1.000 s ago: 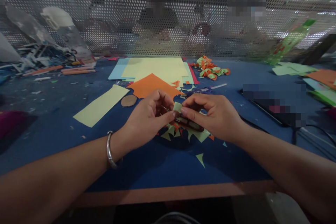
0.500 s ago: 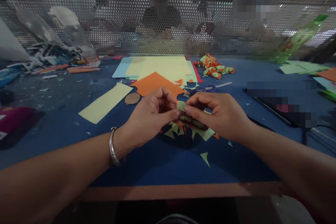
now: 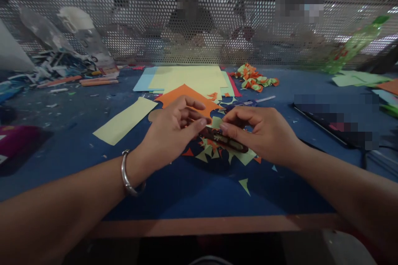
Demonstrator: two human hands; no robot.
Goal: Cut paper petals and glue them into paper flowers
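Observation:
Between thumb and fingers, my right hand (image 3: pixel 259 130) pinches a small pale green paper piece (image 3: pixel 217 122). My left hand (image 3: pixel 177 130), with a silver bangle at the wrist, is just left of that piece. Its fingers are apart and the index finger is raised; nothing shows in its grasp. Below the hands, a dark, long, narrow object (image 3: pixel 228 140) lies over green and orange paper scraps (image 3: pixel 208 151); its kind is unclear. An orange sheet with scalloped cut edges (image 3: pixel 183 95) lies behind my left hand, which partly covers a round brown disc (image 3: pixel 153 116).
A pale yellow-green strip (image 3: pixel 124 122) lies left, stacked coloured sheets (image 3: pixel 186 76) at the back. Crumpled orange and green paper pieces (image 3: pixel 251 76) are behind my right hand, near scissors (image 3: pixel 248 102). A phone-like dark device (image 3: pixel 326 126) lies right. A perforated screen (image 3: pixel 137 45) stands behind.
My left hand has loosened from the green paper piece and shifted slightly left, its index finger lifting. The right hand keeps the piece. More of the dark object shows.

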